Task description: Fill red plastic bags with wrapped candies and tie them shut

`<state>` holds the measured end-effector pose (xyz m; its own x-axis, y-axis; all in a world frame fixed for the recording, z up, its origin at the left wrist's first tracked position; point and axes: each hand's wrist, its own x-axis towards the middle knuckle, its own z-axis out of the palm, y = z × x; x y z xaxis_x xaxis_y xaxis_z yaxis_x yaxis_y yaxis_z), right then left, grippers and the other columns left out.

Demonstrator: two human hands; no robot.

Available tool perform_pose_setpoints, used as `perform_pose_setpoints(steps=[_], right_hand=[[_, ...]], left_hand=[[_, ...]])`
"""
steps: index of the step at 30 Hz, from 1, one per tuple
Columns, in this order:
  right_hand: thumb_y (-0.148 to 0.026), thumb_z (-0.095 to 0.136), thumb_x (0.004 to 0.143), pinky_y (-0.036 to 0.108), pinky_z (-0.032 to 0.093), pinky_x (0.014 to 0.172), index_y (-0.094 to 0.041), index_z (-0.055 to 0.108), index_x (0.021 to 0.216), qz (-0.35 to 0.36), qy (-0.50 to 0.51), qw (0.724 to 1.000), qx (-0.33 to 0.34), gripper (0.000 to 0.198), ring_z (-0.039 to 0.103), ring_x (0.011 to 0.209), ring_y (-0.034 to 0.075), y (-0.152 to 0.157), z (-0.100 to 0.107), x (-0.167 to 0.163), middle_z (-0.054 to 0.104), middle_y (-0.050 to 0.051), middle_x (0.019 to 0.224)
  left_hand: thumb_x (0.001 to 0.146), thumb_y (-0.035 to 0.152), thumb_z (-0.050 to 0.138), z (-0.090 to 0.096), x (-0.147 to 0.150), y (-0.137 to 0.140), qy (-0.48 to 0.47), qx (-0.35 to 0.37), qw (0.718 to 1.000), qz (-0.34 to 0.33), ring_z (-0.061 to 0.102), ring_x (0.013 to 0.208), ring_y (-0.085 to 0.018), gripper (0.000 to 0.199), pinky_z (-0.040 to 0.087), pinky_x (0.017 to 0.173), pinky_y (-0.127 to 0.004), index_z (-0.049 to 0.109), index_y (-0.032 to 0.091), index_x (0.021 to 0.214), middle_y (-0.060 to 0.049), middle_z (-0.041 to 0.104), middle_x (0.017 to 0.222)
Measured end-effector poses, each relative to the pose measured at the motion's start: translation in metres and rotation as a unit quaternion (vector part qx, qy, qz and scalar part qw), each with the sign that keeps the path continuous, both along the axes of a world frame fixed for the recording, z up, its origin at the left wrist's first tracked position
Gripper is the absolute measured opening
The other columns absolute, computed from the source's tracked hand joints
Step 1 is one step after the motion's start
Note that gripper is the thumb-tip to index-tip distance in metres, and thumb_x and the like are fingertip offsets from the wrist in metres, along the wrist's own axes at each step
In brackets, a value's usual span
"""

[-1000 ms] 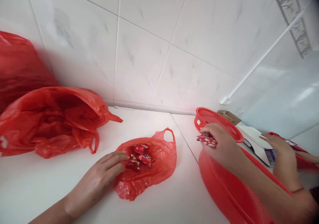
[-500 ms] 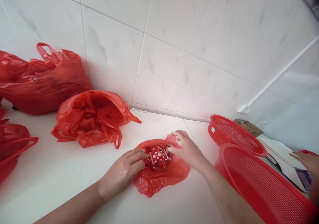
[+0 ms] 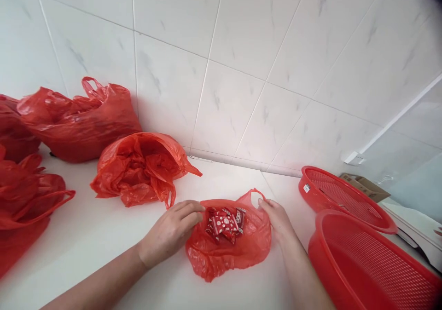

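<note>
A thin red plastic bag (image 3: 255,236) lies spread open on the white tabletop, with several small wrapped packets (image 3: 225,223) in its middle. The top packet is red with white dots. On the bag's left edge, my left hand (image 3: 176,229) is closed with its fingers curled over the film; the fingertips are partly hidden. At the upper right, my right hand (image 3: 278,215) pinches the bag's handle loop, which stands raised off the table.
A crumpled red bag (image 3: 138,169) lies open behind to the left, beside filled red bags (image 3: 83,126) along the tiled wall. To the right are two red plastic baskets (image 3: 345,195), a cardboard box (image 3: 366,186) and a white device (image 3: 410,222). Another person's fingers show at the right edge.
My right hand has left the packets and now grips the handle, pulling it up and out to the right. The bag's mouth is wider. The view has turned slightly left.
</note>
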<state>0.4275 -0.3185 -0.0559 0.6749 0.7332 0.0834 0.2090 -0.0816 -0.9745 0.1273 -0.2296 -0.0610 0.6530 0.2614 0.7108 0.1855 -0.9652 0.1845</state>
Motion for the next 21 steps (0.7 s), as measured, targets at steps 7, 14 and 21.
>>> perform_pose_setpoints(steps=[7, 14, 21], right_hand=[[-0.034, 0.073, 0.064, 0.026, 0.050, 0.066, -0.021, 0.056, 0.069, -0.038, 0.128, 0.947, 0.293, 0.022, 0.060, 0.075, 0.011, -0.008, 0.065, 0.016, 0.064, -0.004, 0.081], [-0.034, 0.072, 0.073, 0.027, 0.054, 0.067, -0.024, 0.060, 0.078, 0.026, 0.325, 0.884, 0.334, 0.016, 0.062, 0.073, 0.012, -0.016, 0.095, -0.006, 0.059, -0.005, 0.070], [-0.041, 0.058, 0.083, 0.017, 0.024, 0.036, -0.022, 0.057, 0.078, 0.155, 0.291, 0.895, 0.301, 0.020, 0.021, 0.039, 0.006, -0.021, 0.094, -0.039, 0.026, -0.009, 0.047]], left_hand=[[0.082, 0.019, 0.054, 0.079, -0.005, 0.019, -0.255, -0.248, 0.917, 0.179, 0.054, 0.069, -0.012, 0.005, 0.044, 0.063, -0.024, 0.058, 0.021, 0.085, 0.000, 0.061, 0.082], [0.082, 0.031, 0.059, 0.110, 0.023, 0.018, -0.389, -0.515, 0.764, -0.011, 0.038, 0.046, -0.005, 0.012, 0.030, 0.043, -0.015, 0.057, 0.019, 0.082, 0.007, 0.044, 0.056], [0.085, 0.035, 0.059, 0.115, 0.028, -0.001, -0.361, -0.527, 0.766, -0.074, 0.060, 0.083, -0.014, 0.018, 0.049, 0.073, -0.025, 0.062, 0.020, 0.095, -0.002, 0.063, 0.088]])
